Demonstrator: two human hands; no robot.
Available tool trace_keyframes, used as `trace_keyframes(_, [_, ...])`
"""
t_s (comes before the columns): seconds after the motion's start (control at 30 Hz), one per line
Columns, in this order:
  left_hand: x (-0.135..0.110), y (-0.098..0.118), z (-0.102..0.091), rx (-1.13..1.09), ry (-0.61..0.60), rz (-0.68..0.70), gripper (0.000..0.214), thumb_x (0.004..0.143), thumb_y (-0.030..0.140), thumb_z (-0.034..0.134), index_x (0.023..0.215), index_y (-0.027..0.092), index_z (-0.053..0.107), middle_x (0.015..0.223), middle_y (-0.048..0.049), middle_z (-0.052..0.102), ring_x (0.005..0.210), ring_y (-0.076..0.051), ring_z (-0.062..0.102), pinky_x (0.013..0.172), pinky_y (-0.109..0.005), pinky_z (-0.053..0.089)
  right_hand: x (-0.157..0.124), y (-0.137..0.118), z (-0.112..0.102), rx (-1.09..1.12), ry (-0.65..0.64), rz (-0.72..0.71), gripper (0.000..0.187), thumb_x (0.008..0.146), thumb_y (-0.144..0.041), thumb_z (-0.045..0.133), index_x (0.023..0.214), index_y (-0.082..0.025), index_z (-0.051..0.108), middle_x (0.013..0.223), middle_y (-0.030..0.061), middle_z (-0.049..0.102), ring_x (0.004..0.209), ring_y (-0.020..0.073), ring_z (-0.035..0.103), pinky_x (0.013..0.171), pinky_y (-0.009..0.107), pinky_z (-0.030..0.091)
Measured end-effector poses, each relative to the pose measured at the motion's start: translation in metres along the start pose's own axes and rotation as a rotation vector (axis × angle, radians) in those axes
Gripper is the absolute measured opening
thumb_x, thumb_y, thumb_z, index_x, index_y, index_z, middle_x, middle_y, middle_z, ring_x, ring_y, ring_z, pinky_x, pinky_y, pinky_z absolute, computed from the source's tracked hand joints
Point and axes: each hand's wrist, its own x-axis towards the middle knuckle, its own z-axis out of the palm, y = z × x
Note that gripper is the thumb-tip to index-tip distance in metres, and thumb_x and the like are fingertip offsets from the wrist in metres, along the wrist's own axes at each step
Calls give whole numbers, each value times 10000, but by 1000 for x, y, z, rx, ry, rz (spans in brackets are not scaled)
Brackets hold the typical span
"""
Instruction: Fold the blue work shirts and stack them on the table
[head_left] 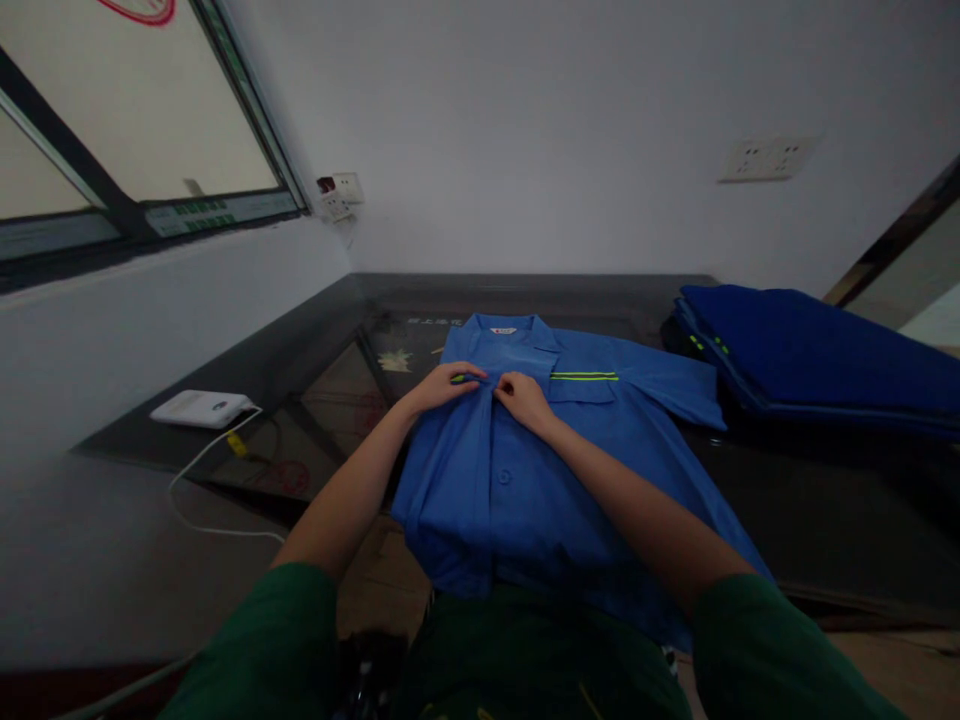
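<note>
A blue work shirt [517, 480] with a yellow-green stripe lies front up on the dark table [825, 500], collar toward the wall. My left hand [448, 384] and my right hand [523, 396] meet at the shirt's front placket, just below the collar. Both pinch the cloth edges there, fingers closed. The lower hem hangs over the table's near edge toward my lap.
A stack of folded dark blue garments [817, 355] lies at the right of the table. A white device [201, 407] with a white cable [202, 470] sits at the left edge. White walls with sockets [765, 158] close off the back and left.
</note>
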Motion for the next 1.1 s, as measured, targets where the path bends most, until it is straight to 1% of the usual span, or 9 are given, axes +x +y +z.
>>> trace_keyframes(0.13, [1,1,7,-49,-20,17,281,831,352,642,1035,163,683,1082,-96,687,1040,-205,624,973,-379,460,1,1,-2,14,-7,0,118,871,-164,569,847,-130,679,854,60,676,789,154,578,709,241,391])
trace_keyframes(0.2, [3,-1,14,-35,-18,-8,250,824,334,648,1007,166,679,1025,-81,694,992,-200,633,941,-371,477,-1,2,-6,-8,-31,-18,87,851,-167,613,887,-136,687,867,57,670,798,155,581,714,241,398])
trace_keyframes(0.33, [5,-4,20,-39,-16,-33,217,829,313,629,986,168,665,984,-63,691,948,-191,632,902,-349,491,-12,6,-20,-104,-74,-67,136,792,-176,702,925,-148,688,897,58,653,852,171,583,769,256,412])
trace_keyframes(0.43, [6,-2,21,-18,-11,-22,212,842,321,601,971,166,663,968,-64,688,937,-196,627,896,-349,486,-20,3,-27,-174,-106,-84,62,834,-156,648,880,-159,689,906,60,649,885,174,581,789,255,413])
trace_keyframes(0.63, [6,-1,22,9,6,-38,172,836,297,589,942,172,643,948,-63,687,912,-204,625,859,-350,492,-23,-8,-28,-263,-103,-159,186,914,-147,523,959,-186,699,979,64,659,949,187,577,789,259,424])
trace_keyframes(0.77, [7,0,24,45,-4,-32,152,848,288,568,918,170,634,932,-67,684,882,-203,618,833,-344,486,-23,-6,-29,-304,-148,-264,238,937,-171,488,1012,-183,714,1006,83,653,960,196,569,813,275,435])
trace_keyframes(0.93, [7,3,29,126,0,1,142,864,284,552,914,176,630,955,-76,673,919,-210,600,877,-360,466,-30,5,-37,-292,-212,-367,311,911,-128,501,1146,-197,692,1120,102,630,1040,209,551,911,329,429])
trace_keyframes(1.03, [7,4,30,165,4,42,150,875,301,552,929,188,634,991,-78,662,976,-216,583,934,-382,439,-37,12,-41,-237,-205,-325,381,892,-100,510,1236,-202,639,1177,102,617,1067,202,560,927,332,437])
trace_keyframes(1.1, [7,3,31,179,7,68,153,876,304,561,956,198,636,1025,-76,652,1024,-220,568,969,-396,418,-41,14,-41,-219,-196,-281,380,892,-92,498,1229,-194,642,1172,101,621,1053,199,576,910,326,452])
